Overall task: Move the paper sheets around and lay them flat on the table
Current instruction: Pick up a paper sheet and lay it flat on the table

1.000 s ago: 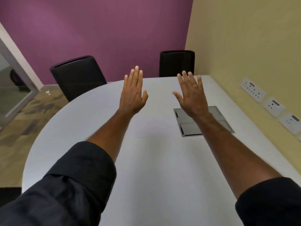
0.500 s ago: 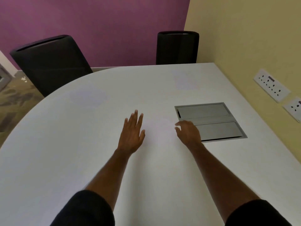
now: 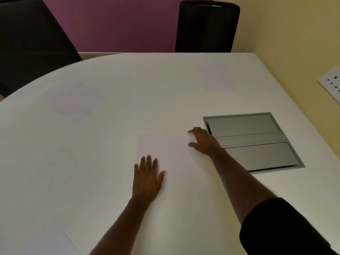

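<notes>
The white worktop fills most of the view, curved along its left edge and squared off on the right, where it meets a yellow wall. Two black chairs stand at its far side: a large one at the left and a narrower one near the middle, against a purple wall. A grey metal cable hatch with two flaps is set flush into the worktop on the right. A white socket plate sits on the yellow wall at the right edge.

Four paper sheets lie flat on the worktop, all white and so pale that their outlines barely show. The centre sheet lies between the two hands, just left of the hatch. A far-left sheet lies turned at an angle, a far-right sheet lies beyond the hatch, and a near sheet shows only a corner at the bottom left.

The left hand lies palm down, its fingers straight and slightly spread, their tips on the near left part of the centre sheet. The right hand reaches in from the right, fingers loosely curled and apart, with thumb and fingertips at the sheet's right edge; I cannot tell whether they pinch it. Both forearms are bare, with dark sleeves pushed up.
</notes>
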The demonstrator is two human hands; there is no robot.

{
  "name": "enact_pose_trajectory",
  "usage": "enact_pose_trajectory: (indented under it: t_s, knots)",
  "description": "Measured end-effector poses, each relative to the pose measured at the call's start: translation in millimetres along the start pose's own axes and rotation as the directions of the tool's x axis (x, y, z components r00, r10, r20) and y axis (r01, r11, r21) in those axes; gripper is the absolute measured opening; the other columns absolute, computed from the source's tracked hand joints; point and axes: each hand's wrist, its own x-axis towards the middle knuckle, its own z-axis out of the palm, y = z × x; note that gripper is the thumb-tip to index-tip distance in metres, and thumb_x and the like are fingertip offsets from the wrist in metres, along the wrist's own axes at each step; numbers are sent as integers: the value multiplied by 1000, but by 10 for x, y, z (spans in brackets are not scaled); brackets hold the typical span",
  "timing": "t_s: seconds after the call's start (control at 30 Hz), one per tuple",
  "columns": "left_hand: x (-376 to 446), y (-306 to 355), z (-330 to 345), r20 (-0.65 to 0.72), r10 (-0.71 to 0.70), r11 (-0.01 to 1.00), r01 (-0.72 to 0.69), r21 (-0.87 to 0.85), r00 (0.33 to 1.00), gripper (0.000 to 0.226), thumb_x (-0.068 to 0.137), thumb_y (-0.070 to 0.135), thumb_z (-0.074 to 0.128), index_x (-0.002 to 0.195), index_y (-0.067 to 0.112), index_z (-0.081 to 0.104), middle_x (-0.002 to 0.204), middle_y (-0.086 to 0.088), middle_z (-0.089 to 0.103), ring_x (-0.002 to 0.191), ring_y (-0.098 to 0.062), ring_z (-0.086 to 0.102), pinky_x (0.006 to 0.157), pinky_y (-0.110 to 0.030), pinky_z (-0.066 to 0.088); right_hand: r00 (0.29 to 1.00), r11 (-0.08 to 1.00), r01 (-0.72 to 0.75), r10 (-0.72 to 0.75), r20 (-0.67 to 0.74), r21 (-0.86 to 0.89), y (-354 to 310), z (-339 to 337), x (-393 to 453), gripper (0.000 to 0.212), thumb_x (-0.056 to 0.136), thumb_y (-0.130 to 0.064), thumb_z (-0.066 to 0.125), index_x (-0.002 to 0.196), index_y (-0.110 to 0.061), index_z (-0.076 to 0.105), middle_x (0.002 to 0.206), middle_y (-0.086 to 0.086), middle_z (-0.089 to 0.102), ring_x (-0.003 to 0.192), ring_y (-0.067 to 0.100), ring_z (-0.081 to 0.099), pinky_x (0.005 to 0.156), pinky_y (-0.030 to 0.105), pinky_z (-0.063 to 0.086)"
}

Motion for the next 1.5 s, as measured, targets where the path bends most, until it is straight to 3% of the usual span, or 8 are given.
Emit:
enact_pose_trajectory:
  t_s: [0.17,0.33,0.57,0.7,0.8,0.93,1.03,1.5]
  knots:
    - [-16,-145,307,-15,16,1000,-16,10,1000,83,92,69,-11,160,21,-5,166,-5,-21,153,-27,-22,126,-49,-7,994,995,52,-44,100,-80,58,149,394,82,88,-46,70,155,-19,31,157,5,34,143,28,34,114,45,36]
    - [-25,-157,370,-26,47,999,-47,9,999,91,90,78,-6,158,19,-8,166,-6,-22,153,-28,-23,126,-52,-7,997,990,81,-83,-6,-119,69,232,569,65,85,-46,71,139,-16,48,138,5,49,130,28,44,105,42,38]
    - [-52,-231,376,5,40,998,-40,41,999,96,87,83,-5,158,20,-13,165,-4,-28,151,-25,-30,126,-52,-7,995,995,60,-54,86,-74,57,186,641,41,88,-49,69,114,-18,63,118,4,62,117,24,53,97,37,36]
    - [-38,-290,320,-7,71,997,-71,31,997,98,86,84,-1,160,19,-3,167,-6,-18,154,-27,-20,126,-53,-3,993,984,-3,-17,113,180,98,104,577,43,86,-29,76,123,-9,64,125,7,60,119,25,54,93,33,40]
    - [-44,-384,257,-44,129,991,-127,33,991,96,87,82,7,160,20,11,168,-10,-1,156,-32,-3,125,-57,7,991,942,-57,13,134,330,240,16,430,27,83,-13,78,108,-5,70,106,9,67,100,28,65,79,31,48]
    - [-82,-350,219,-85,174,985,-174,11,981,92,89,81,6,161,24,7,169,-12,-4,156,-31,-3,125,-57,10,991,860,-132,115,66,493,517,-59,49,15,81,-11,79,93,-4,73,88,10,70,73,24,68,56,33,55]
    - [-55,-116,123,-143,176,977,-190,-93,974,93,90,80,11,161,19,3,169,-8,-4,157,-26,-6,126,-55,7,976,747,-147,215,-26,648,731,-128,-354,12,81,-9,81,77,-12,69,69,3,66,54,15,60,40,22,46]
    - [-757,2171,419,-34,510,852,-511,-113,859,103,85,85,14,160,17,-4,168,-6,-15,155,-25,-15,126,-53,-7,723,313,-367,689,57,876,2186,28,-3387,13,82,-10,81,83,-4,70,67,2,64,52,13,52,40,21,34]
